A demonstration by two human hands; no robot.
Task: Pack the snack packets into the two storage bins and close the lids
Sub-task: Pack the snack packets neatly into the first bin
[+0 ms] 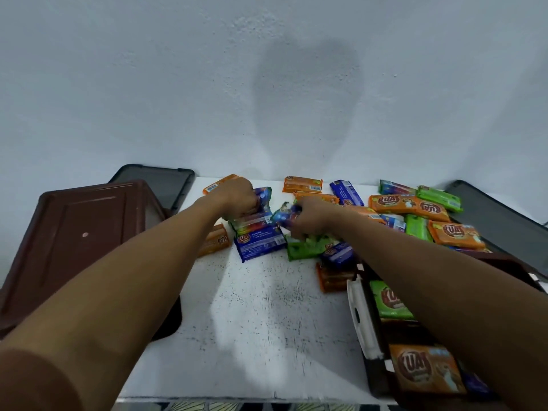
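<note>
My left hand (240, 200) clutches a stack of blue foil snack packets (262, 200); my right hand (308, 222) pinches one more blue packet (284, 214). Slick wrappers could fan out and slip as I lift. Loose orange packets (409, 204) crowd the white speckled table (252, 321), and my right forearm blocks the open brown plastic bin (377, 339).

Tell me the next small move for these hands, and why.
Probably carry both grips over to the open brown plastic bin at near right and drop them in. The left hand grips blue foil snack packets, the right hand pinches a single blue packet, and that bin already holds a green packet and an orange packet.
</note>
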